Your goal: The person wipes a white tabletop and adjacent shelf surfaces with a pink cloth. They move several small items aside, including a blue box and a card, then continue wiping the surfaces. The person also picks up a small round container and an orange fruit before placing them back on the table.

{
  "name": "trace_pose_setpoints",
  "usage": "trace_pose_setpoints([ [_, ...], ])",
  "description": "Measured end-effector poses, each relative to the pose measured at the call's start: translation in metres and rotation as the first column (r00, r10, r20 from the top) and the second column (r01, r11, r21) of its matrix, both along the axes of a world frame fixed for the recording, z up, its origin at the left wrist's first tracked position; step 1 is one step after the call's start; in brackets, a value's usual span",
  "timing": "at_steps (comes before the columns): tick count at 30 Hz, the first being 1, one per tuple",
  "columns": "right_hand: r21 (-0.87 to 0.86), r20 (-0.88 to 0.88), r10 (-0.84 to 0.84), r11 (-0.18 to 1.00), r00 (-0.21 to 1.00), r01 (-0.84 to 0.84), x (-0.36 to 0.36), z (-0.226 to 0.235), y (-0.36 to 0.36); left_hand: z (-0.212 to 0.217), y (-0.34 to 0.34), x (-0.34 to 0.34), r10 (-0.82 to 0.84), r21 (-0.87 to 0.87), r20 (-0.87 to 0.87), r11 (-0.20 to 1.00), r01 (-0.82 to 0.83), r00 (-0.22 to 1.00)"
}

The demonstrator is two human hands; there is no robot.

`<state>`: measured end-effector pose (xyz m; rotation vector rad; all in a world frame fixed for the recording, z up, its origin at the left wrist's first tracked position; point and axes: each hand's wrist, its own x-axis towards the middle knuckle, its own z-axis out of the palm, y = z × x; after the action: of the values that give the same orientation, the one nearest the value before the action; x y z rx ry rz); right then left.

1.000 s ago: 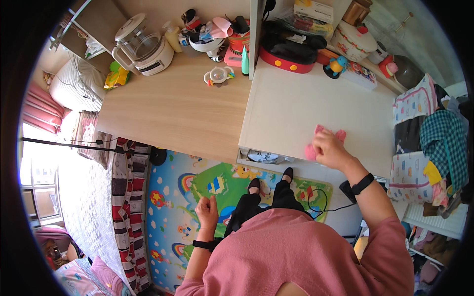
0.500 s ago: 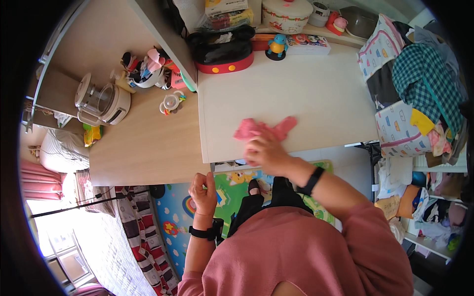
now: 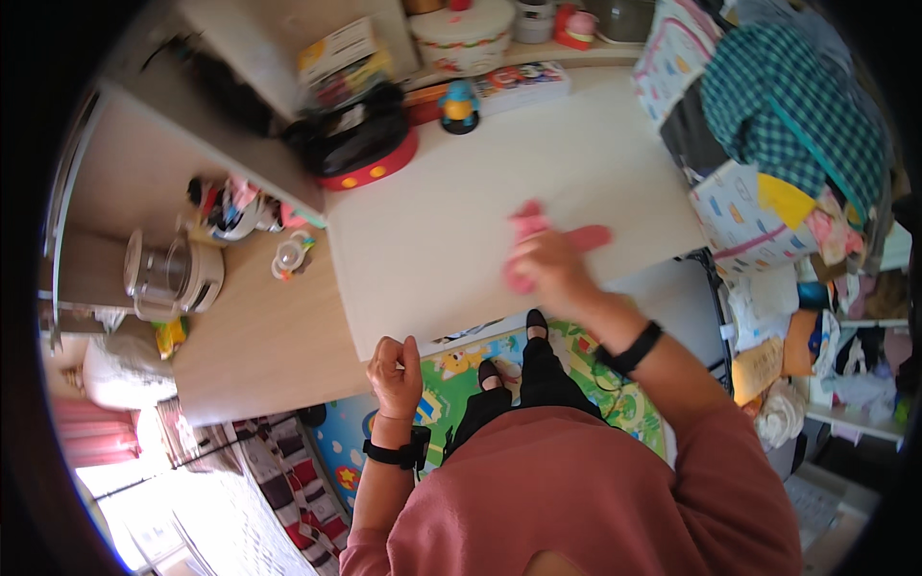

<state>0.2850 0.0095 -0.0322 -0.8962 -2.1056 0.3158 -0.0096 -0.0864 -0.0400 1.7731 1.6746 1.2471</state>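
My right hand point(image 3: 557, 274) presses down on a bunched pink cloth point(image 3: 588, 237), its fingers curled over the middle of it. Folds of the cloth stick out past the hand on several sides. Both rest on the white desktop point(image 3: 423, 250), close to its front edge. The right hand is a little blurred. My left hand point(image 3: 395, 374) is held in a loose fist in front of the desk, touching nothing, and I see nothing in it. A black band circles each wrist.
Along the back stand a black-and-red mouse-eared box point(image 3: 360, 144), a small blue figure point(image 3: 459, 108) and a lidded white pot point(image 3: 466, 38). Heaped clothes in a storage bag point(image 3: 759, 216) border the right side. A wooden side surface point(image 3: 269, 346) carries a kitchen appliance point(image 3: 178, 274).
My right hand has moved to the right over the desktop with the pink cloth, which has changed shape. The whole view has swung round somewhat. My left hand stays closed.
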Motion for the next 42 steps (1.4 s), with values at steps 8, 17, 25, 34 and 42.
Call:
trace_pose_setpoints([
  [8, -0.211, 0.241, -0.104, 0.965, 0.965, 0.157, 0.009, 0.008, -0.043, 0.006, 0.047, 0.065, -0.14, 0.026, -0.019, 0.99, 0.14, 0.99],
  [17, -0.194, 0.207, -0.376, 0.889, 0.903, 0.415, 0.078, -0.006, -0.019, -0.015, 0.085, 0.101, -0.199, 0.018, -0.073, 0.98, 0.201, 0.977],
  [25, 0.03, 0.572, -0.447, 0.85, 0.688, 0.526, 0.129, -0.005, -0.006, -0.03, 0.098, 0.12, -0.176, 0.165, -0.34, 0.956, 0.242, 0.924],
  [34, 0.137, 0.554, -0.745, 0.522, 0.372, 0.842, 0.213, -0.028, 0.02, -0.032, 0.104, 0.124, -0.182, 0.193, -0.389, 0.942, 0.273, 0.903],
  [42, 0.141, 0.359, -0.929, -0.04, -0.089, 0.989, 0.196, -0.047, 0.005, -0.035, 0.097, 0.113, -0.198, 0.185, -0.384, 0.94, 0.285, 0.902],
])
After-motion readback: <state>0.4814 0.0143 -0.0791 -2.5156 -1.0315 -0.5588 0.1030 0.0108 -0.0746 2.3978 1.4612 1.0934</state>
